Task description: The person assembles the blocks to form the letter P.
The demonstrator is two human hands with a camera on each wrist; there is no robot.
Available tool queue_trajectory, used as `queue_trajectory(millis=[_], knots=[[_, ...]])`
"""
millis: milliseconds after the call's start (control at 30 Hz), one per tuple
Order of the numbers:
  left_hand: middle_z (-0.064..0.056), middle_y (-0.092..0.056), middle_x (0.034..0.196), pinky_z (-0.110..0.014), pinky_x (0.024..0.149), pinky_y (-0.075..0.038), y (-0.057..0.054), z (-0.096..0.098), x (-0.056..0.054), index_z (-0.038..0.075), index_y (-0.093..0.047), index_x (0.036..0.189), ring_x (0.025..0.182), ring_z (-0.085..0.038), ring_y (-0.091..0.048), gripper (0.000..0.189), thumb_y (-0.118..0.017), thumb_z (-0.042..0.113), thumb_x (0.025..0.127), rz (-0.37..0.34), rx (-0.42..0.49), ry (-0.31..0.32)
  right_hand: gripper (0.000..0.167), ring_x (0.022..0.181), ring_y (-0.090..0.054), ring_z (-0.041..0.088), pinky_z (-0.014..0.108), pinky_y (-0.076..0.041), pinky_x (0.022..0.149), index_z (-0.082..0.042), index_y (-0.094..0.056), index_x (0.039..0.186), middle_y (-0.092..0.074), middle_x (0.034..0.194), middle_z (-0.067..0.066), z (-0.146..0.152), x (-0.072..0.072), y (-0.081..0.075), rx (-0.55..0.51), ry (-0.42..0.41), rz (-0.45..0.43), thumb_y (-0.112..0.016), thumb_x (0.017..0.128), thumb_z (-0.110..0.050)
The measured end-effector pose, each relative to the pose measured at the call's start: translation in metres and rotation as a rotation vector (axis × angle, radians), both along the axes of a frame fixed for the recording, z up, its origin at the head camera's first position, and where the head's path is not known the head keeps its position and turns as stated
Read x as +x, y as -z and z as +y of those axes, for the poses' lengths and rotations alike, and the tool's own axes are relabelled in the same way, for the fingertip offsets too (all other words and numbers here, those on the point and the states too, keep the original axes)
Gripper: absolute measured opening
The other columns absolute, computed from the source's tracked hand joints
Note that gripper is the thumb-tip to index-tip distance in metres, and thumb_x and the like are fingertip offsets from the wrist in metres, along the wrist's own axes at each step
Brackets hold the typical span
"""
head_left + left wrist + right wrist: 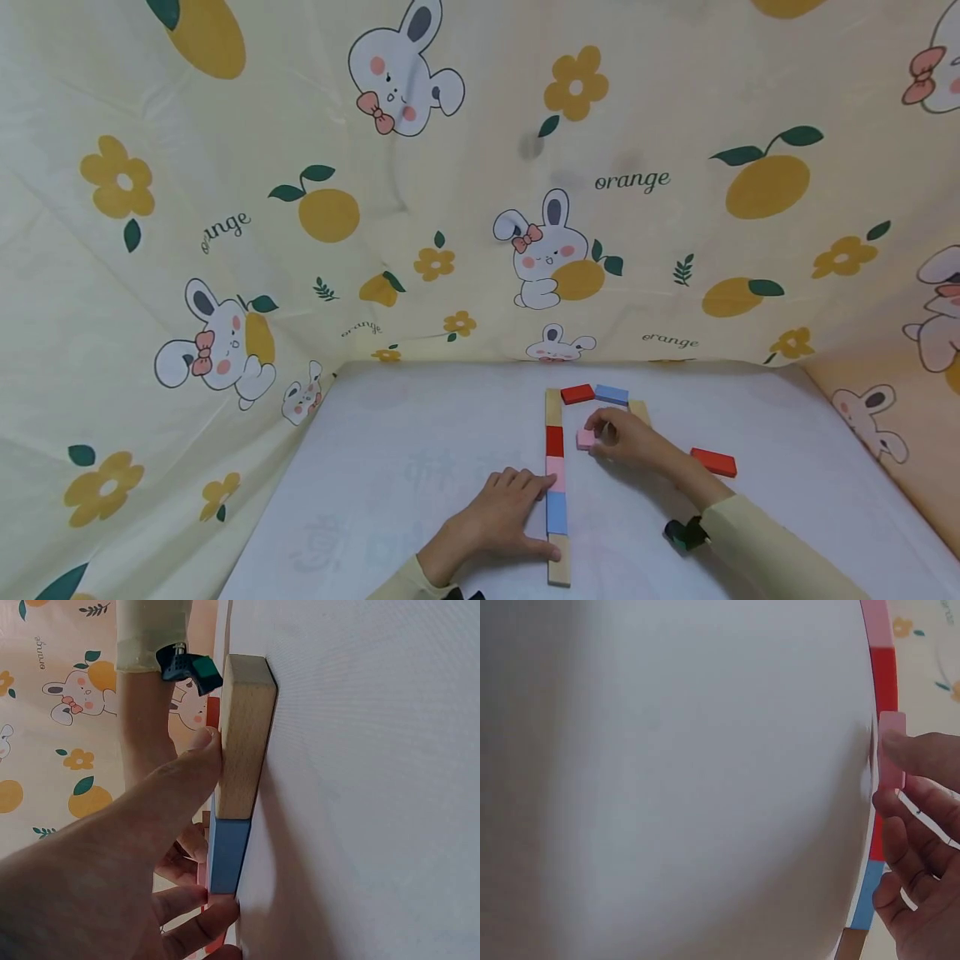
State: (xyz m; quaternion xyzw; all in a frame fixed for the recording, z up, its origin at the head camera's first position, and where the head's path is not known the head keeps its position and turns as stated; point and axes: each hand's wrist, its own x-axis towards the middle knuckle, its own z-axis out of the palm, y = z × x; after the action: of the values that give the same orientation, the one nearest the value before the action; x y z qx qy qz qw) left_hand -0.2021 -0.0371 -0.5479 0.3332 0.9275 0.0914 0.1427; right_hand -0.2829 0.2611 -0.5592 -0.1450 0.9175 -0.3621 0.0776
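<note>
My right hand (630, 439) pinches a small pink block (584, 440) between thumb and fingers, just right of a straight column of blocks. The right wrist view shows the thumb on one face of that pink block (892, 754). My left hand (504, 510) lies along the column's left side, thumb against the nearest wooden block (246, 739) and fingertips by the column's pink block (556, 473). Between them sits a blue block (557, 512). Farther up come a red block (554, 441) and another wooden block (553, 407).
From the column's far end, a red block (577, 394) and a blue block (612, 394) run rightward to a wooden block (639, 409), partly hidden behind my right hand. A loose red block (713, 462) lies beside my right forearm on the white table (375, 467). Patterned cloth (465, 167) surrounds the table.
</note>
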Motion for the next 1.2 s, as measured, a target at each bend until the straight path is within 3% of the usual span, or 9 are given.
queue_trajectory(millis=[367, 1200], knots=[[0.012, -0.057, 0.142, -0.042, 0.113, -0.041, -0.001, -0.001, -0.001, 0.035, -0.04, 0.165, 0.123, -0.012, -0.047, 0.103, -0.074, 0.082, 0.08, -0.015, 0.011, -0.01, 0.034, 0.097, -0.057, 0.018, 0.026, -0.055, 0.083, -0.014, -0.07, 0.116, -0.064, 0.104, -0.003, -0.013, 0.013, -0.002, 0.009, -0.047, 0.045, -0.089, 0.089, -0.016], [0.012, -0.057, 0.142, -0.042, 0.112, -0.042, 0.003, 0.0, -0.002, 0.035, -0.04, 0.165, 0.123, -0.013, -0.048, 0.104, -0.074, 0.083, 0.079, 0.003, 0.013, 0.0, 0.034, 0.094, -0.057, 0.016, 0.027, -0.055, 0.082, -0.016, -0.07, 0.114, -0.063, 0.101, -0.003, -0.028, 0.015, -0.001, 0.043, -0.036, 0.021, -0.091, 0.087, -0.016]])
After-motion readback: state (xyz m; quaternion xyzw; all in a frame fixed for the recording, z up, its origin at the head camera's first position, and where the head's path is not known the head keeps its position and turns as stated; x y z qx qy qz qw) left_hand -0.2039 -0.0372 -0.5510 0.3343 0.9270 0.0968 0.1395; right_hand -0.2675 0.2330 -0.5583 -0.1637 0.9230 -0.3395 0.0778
